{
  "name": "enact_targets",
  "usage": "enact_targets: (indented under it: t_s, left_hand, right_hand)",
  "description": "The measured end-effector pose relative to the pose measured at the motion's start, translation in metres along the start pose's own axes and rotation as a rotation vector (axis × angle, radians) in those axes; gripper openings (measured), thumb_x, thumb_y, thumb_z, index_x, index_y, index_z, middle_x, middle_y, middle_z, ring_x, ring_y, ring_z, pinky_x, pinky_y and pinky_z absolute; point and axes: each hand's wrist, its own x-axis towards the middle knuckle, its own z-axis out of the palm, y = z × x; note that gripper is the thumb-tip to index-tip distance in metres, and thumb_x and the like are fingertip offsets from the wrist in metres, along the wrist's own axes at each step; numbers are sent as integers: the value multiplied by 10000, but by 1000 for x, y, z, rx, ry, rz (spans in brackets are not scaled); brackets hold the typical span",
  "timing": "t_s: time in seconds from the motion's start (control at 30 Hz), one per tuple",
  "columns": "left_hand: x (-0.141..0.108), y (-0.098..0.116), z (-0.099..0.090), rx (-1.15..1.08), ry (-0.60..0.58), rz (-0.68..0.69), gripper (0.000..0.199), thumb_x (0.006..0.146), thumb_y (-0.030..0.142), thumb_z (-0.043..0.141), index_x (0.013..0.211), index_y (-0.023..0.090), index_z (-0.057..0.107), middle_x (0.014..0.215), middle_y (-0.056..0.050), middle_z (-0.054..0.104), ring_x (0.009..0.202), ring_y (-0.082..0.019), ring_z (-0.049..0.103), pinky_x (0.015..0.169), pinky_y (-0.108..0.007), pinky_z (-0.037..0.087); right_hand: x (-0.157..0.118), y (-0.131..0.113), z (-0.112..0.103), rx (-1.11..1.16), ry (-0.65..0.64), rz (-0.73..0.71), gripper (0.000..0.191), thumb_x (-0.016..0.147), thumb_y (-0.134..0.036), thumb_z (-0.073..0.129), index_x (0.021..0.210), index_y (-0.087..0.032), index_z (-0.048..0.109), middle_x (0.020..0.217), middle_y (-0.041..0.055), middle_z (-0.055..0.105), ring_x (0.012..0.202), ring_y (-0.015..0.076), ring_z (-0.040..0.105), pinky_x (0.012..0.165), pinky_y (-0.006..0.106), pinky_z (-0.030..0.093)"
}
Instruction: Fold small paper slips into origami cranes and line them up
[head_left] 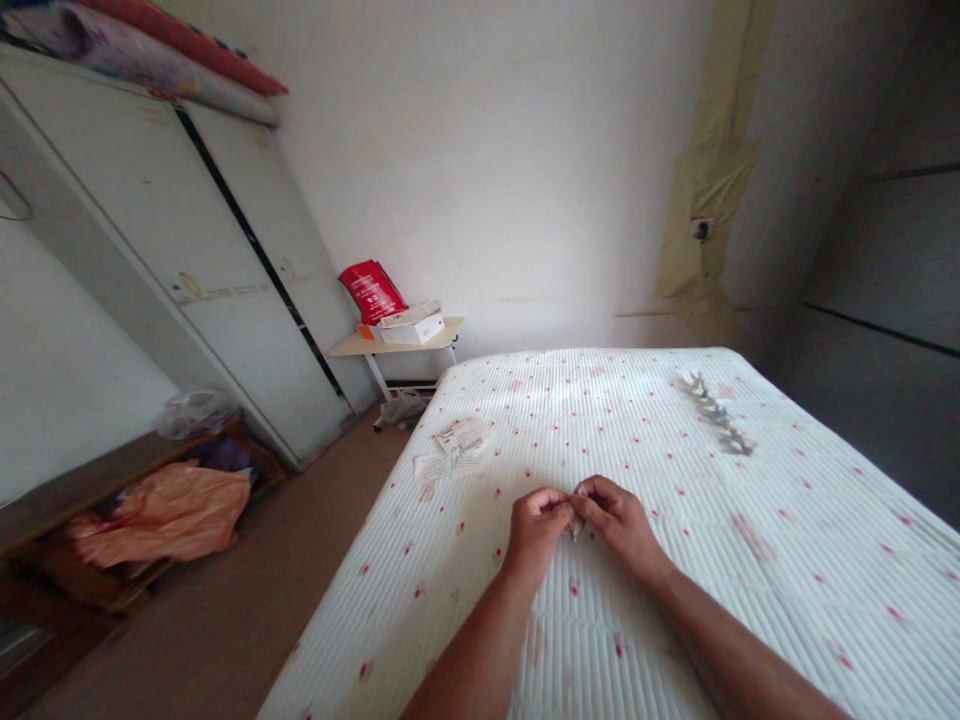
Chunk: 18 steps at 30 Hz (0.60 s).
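My left hand (538,530) and my right hand (616,522) meet fingertip to fingertip above the middle of a white ribbed bed cover (555,640) with red dots. Both pinch one small greyish piece (576,530), mostly hidden by the fingers; its lower end shows between them. Beyond my left hand, to the left, lie printed papers (463,440), partly overlapping. A row of several small grey-white folded-looking pieces (716,415) lies on the cover at the right; they are too blurred to make out.
Past the bed's far left corner stands a small table (356,346) with a red bag (373,292) and a white box (412,328). At the left are a wardrobe (150,200) and a low wooden shelf (45,510) holding an orange plastic bag (169,515).
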Motion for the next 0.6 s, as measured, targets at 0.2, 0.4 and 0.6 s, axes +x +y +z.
enact_targets:
  t_s: [0.2,0.4,0.6]
  left_hand:
    - [2,-6,-2,38,-27,7,130,631,260,617,625,130,630,526,5,547,510,-99,460,509,-209,337]
    - [0,6,-3,-28,61,-14,135,595,259,646,610,126,627,510,13,542,492,-92,449,512,-214,339]
    - [2,4,-5,-27,117,7,152,616,268,647,658,125,618,517,18,526,495,-90,445,507,-210,343]
  right_hand:
    - [-1,-4,0,-47,20,-14,252,808,-346,452,630,-187,532,592,-1,516,578,138,486,545,242,387]
    - [1,-7,-3,109,-26,87,262,793,-427,486,699,-190,545,590,-22,496,505,111,447,483,228,376]
    - [-2,-8,2,334,-127,198,254,704,-404,619,734,-204,465,572,-64,448,459,79,402,433,205,353]
